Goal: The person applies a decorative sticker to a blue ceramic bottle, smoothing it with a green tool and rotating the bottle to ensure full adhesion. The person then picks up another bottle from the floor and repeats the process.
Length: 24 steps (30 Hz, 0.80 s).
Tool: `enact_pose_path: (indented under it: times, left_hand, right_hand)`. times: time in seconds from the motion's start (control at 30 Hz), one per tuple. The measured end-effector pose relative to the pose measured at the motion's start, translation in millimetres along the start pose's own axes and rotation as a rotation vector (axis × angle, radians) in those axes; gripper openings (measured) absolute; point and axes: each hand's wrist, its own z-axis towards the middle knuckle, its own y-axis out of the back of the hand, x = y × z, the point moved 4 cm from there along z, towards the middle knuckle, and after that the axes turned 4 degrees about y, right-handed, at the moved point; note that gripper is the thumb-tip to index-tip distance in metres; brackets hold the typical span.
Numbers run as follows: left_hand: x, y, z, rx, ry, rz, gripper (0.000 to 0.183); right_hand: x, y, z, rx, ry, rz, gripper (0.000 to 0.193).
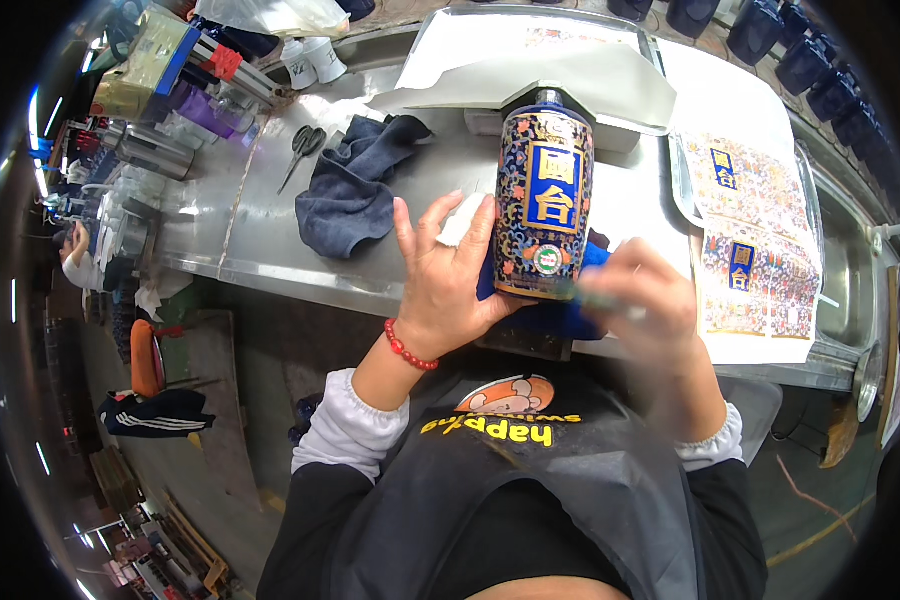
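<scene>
A dark blue bottle (544,205) with a colourful floral wrap, a blue front panel and gold characters lies tilted, its neck pointing away from me. My left hand (448,265) grips its lower left side, thumb at the base, other fingers partly spread. A small white piece (460,222), perhaps tissue or a finger cover, shows among those fingers. At the bottle's lower right is my right hand (650,295), smeared by motion, its fingers curled around something thin and greenish that I cannot make out. Blue cloth (560,320) sits beneath the bottle's base.
Left of the bottle lie a dark grey cloth (355,185) and black scissors (303,152). Printed label sheets (755,275) rest on the right, beside a metal sink (845,260). Several dark blue bottles (805,60) stand at the far right. The steel table's front edge (300,290) runs before me.
</scene>
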Motion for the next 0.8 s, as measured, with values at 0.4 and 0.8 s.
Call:
enact_pose_path:
  times: [0.4,0.8]
  left_hand:
    - [7,-14,-2,0.057,0.038,-0.073,0.108]
    - [-11,16,12,-0.037,-0.066,0.140,0.106]
  right_hand:
    - [-5,16,41,-0.227,0.029,-0.379,0.031]
    - [-28,27,45,-0.238,-0.158,0.075,0.011]
